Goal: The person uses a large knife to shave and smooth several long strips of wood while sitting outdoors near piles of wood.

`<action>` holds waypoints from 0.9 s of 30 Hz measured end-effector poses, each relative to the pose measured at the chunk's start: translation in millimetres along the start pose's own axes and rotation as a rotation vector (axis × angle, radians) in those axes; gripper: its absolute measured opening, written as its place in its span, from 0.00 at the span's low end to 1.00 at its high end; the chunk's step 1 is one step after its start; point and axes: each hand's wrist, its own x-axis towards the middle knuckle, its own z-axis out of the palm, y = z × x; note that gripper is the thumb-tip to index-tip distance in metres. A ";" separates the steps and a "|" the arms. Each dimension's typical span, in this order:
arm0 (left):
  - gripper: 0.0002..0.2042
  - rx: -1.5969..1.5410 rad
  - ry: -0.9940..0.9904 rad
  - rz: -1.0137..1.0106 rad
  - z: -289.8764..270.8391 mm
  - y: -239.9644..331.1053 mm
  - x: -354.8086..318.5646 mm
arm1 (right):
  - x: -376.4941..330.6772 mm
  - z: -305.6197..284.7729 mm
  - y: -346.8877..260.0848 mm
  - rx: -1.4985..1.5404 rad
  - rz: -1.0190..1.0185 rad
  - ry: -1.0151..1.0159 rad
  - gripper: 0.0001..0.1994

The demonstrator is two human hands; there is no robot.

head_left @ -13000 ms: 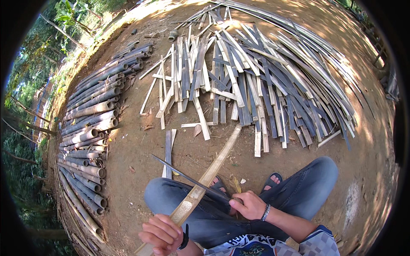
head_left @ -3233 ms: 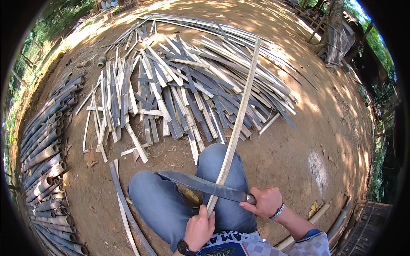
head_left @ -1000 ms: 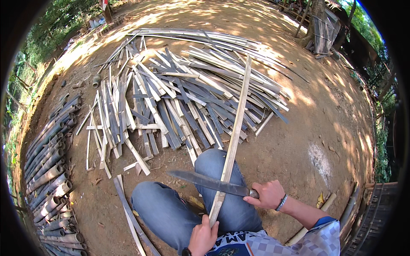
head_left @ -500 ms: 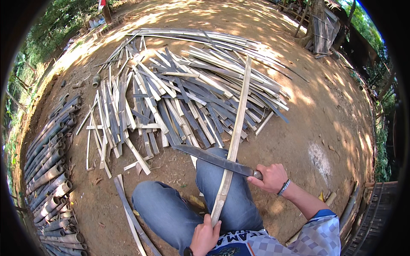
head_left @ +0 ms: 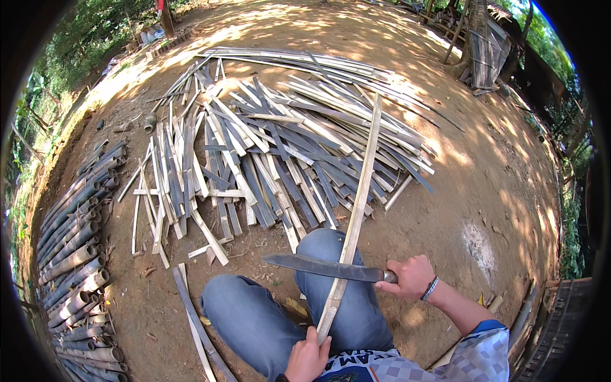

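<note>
Head view: left hand [head_left: 307, 358] at lower centre grips the near end of a long, pale bamboo strip [head_left: 354, 216] running toward upper right. Right hand [head_left: 410, 276] clenches a dark, flat-bladed machete [head_left: 321, 268] laid across it — packed dirt ground [head_left: 509, 191], split slats [head_left: 267, 153] heaped mid-frame.

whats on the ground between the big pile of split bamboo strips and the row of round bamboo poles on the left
In the head view, mostly bare dirt separates the pile of split strips from the round bamboo poles; only a few stray strips and small scraps lie there.
</note>
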 end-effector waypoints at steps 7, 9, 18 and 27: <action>0.14 0.010 -0.015 -0.008 0.2 -1.1 -0.7 | -0.7 4.9 -0.5 -0.024 0.011 -0.003 0.30; 0.14 -0.006 -0.006 -0.012 0.6 -1.3 0.3 | -1.5 1.3 3.8 -0.007 -0.047 0.012 0.30; 0.13 -0.023 -0.020 -0.010 -1.0 1.2 0.2 | -3.0 8.1 2.5 0.004 -0.007 -0.017 0.31; 0.14 -0.001 -0.019 0.012 1.2 -3.7 -0.9 | 0.6 1.5 4.4 -0.006 0.011 0.000 0.30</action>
